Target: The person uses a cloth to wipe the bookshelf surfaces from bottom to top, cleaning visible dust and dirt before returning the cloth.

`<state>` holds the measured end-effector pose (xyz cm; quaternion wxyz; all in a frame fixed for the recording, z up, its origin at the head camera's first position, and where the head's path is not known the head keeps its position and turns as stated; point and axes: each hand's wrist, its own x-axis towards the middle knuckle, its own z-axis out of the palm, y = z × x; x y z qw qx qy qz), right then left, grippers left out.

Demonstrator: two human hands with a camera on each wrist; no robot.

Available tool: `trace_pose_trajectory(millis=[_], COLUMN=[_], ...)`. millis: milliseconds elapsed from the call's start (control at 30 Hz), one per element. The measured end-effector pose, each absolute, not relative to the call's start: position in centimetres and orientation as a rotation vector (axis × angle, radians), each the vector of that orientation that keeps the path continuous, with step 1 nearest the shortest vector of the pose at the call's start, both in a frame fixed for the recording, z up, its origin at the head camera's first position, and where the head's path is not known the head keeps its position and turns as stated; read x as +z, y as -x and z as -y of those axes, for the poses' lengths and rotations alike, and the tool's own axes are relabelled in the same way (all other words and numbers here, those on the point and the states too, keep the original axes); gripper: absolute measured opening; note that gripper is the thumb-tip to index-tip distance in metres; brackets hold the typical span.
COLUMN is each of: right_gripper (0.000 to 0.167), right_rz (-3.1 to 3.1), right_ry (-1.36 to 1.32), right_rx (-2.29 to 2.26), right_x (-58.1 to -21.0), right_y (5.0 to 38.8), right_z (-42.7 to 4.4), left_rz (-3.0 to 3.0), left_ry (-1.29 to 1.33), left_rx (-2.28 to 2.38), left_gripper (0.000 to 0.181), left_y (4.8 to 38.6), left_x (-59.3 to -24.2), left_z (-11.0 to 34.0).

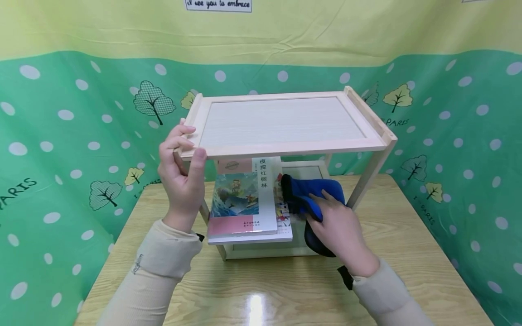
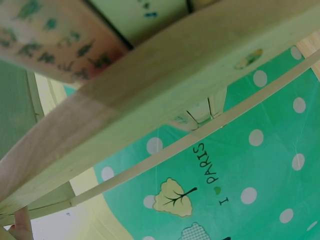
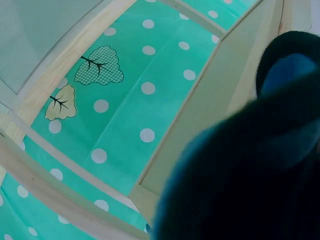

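A pale wooden shelf stands on the table, its top tilted in the head view. My left hand grips the left front corner of the top panel, thumb on the front edge. My right hand holds a blue and black cloth item below the top, beside a stack of books at the left of the lower level. In the right wrist view the dark cloth item fills the lower right and hides my fingers. A wooden bar crosses the left wrist view.
The wood-grain table extends around the shelf. Behind and on both sides hangs a green and yellow curtain with dots and trees. Shelf legs stand at the right and left of the lower level.
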<state>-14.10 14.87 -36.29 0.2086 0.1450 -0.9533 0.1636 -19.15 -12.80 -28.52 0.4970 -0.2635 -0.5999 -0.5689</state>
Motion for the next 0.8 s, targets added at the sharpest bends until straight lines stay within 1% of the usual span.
trace_pose_trajectory(millis=[200,433,533,633,700,800], right_gripper=[0.042,0.041,0.037,0.026,0.03,0.041], right_rz=[2.686,2.694,2.686,2.675,2.663,2.65], right_ry=[-0.369,-0.349,-0.351,-0.341,-0.332,-0.314], right_rx=[0.48,0.456,0.449,0.448,0.441,0.425], right_x=[-36.0,-35.9,-35.8,-35.8,-35.9,-36.0], right_y=[15.0,15.7,16.0,16.2,16.4,16.6], right_z=[-14.7,-14.5,-14.4,-14.2,-14.1,-13.8], left_rz=[1.447,1.455,1.457,1.453,1.452,1.449], left_ry=[0.645,0.645,0.646,0.648,0.649,0.656], left_rx=[-1.375,-1.372,-1.368,-1.37,-1.37,-1.379], left_gripper=[0.051,0.054,0.056,0.055,0.054,0.055], left_y=[19.2,19.2,19.2,19.2,19.2,19.3], left_x=[-28.6,-28.5,-28.4,-28.4,-28.5,-28.5], left_z=[12.7,12.8,12.8,12.8,12.9,12.8])
